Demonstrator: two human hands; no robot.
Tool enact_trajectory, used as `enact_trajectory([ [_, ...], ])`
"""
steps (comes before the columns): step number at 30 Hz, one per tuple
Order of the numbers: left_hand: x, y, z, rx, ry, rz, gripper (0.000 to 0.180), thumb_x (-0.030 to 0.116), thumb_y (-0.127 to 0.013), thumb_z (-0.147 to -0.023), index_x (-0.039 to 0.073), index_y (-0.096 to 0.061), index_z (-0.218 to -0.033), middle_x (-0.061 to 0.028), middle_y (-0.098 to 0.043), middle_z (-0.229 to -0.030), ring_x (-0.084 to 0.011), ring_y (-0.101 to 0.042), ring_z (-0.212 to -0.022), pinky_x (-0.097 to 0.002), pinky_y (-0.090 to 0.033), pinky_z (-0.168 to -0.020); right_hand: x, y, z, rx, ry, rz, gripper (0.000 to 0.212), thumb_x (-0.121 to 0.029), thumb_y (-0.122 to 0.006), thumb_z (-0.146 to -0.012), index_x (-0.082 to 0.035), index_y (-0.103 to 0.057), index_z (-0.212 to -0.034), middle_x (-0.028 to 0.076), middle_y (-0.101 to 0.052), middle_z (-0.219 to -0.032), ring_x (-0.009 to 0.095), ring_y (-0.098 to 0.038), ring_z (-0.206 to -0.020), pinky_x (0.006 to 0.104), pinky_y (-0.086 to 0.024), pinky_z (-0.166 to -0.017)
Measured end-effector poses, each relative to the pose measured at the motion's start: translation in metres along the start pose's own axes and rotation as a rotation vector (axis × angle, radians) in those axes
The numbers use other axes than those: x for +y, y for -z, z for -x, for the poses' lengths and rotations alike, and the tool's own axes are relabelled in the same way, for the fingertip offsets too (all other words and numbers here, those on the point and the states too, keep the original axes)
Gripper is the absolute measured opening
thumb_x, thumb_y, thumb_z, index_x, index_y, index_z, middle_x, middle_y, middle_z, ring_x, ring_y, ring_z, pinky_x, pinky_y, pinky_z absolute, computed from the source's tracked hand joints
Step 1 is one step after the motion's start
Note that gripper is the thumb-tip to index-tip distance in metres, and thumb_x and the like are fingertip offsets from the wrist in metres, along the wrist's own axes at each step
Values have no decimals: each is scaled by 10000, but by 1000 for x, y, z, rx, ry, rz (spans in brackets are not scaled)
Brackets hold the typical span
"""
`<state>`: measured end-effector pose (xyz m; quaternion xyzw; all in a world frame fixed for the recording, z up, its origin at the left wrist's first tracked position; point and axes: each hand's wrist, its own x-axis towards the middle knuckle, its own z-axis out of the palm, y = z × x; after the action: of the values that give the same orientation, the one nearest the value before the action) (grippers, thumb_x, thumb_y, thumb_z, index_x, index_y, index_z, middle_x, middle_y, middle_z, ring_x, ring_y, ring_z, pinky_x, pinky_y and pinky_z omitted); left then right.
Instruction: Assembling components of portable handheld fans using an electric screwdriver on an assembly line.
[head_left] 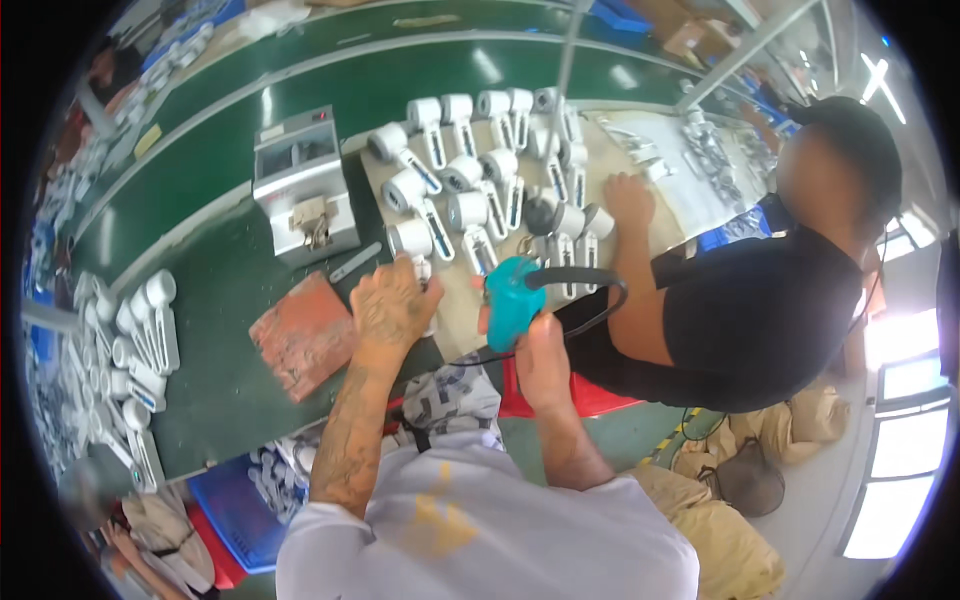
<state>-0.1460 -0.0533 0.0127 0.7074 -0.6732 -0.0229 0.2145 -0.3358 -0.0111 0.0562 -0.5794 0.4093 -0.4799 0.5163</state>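
Gripping a teal, rounded handheld power tool with a curving black cable, the right hand is closing its fingers around the body above the bench's near edge. The left hand is resting over a white plastic unit with a round head and a long handle, close to the near edge of a beige board on the dark green bench. Its thumb is standing apart from the fingers; whether they are pinching the unit, I cannot tell.

As for progress, this one unit appears to be receiving attention, while similar white units are lying in rows toward the board's far edge. Others are clustering at the bench's left end. Nothing is showing which are finished and which are waiting, and the tool's contact with the unit is staying unclear.

Open green surface is stretching between the left cluster and a worn reddish slab. A grey-white boxy machine is limiting room beyond the slab, and a co-worker's hand is occupying the board's right side.
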Motion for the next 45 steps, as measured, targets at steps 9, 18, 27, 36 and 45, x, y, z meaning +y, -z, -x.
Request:
enact_trajectory([
  [9, -36, 93, 42, 134, -210, 113, 269, 150, -731, -805, 31, -631, -1024, -111, -608, -953, -346, -647, -923, -447, -534, -734, -6, -27, -17, -28, -26, -72, 389, -257, -664, -979, -3, -575, -1260, 36, -640, -1019, 126, -567, -927, 316, -476, -853],
  [18, -92, 41, 62, 316, -143, 123, 254, 209, -731, -858, 64, -655, -1051, -105, -649, -1013, -308, -645, -930, -441, -515, -857, -10, -73, -49, -50, 77, -395, 632, -593, -463, -1006, 11, -537, -1178, 82, -530, -846, 244, -543, -787, 381, -454, -717],
  [27, -135, 65, 58, 159, -215, 308, 205, 242, -686, -886, 58, -686, -976, -99, -632, -1003, -297, -594, -992, -451, -486, -885, -2, -169, -126, -42, 315, -377, 722, -608, -580, -951, 84, -570, -1160, 80, -523, -732, 196, -533, -657, 337, -451, -612],
  [36, -142, 48, 51, 199, -220, 256, 378, 378, -676, -914, 96, -664, -1167, -70, -629, -1182, -270, -572, -1066, -434, -443, -968, 16, -205, -185, -130, 440, -220, 436, -407, -590, -1019, 22, -531, -967, 69, -520, -697, 183, -542, -627, 318, -471, -576],
  [45, -151, 45, 38, 163, -136, 288, 381, 352, -720, -874, 97, -689, -1155, -64, -665, -1096, -268, -591, -1028, -433, -452, -942, 9, -203, -169, -150, 278, -271, 372, -338, -589, -1028, 25, -571, -947, 51, -543, -679, 160, -557, -571, 297, -462, -528],
])
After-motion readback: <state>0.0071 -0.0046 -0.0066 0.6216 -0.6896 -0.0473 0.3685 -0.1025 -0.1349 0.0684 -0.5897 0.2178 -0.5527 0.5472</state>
